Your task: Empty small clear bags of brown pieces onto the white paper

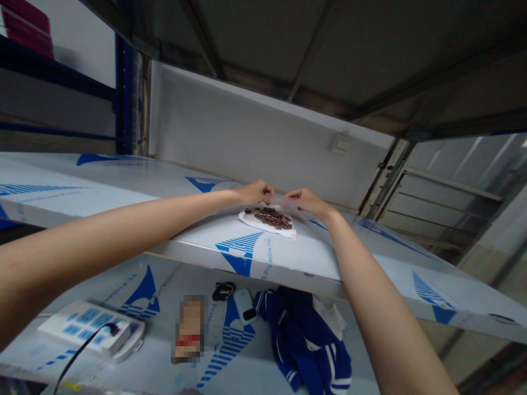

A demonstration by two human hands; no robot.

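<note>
Small, dark brown, glossy pieces [274,218] lie in a loose pile on a white sheet [267,227] that looks like paper or a tissue, on the upper shelf. Just beyond the pile, a thin clear plastic bag [284,202] is stretched between my two hands. My left hand [256,192] pinches its left side with bent fingers. On the other side, my right hand [308,202] grips the plastic between thumb and fingers. A few dark pieces show close to the left fingertips; whether they are inside the plastic I cannot tell.
The upper shelf [197,236] has film-covered sheet metal and a front edge. On the lower shelf lie a white power strip [93,329] with a black cable, a blurred-out tan item [190,329], a small white device [244,306] and blue clothing [302,334]. A metal shelf [263,49] hangs overhead.
</note>
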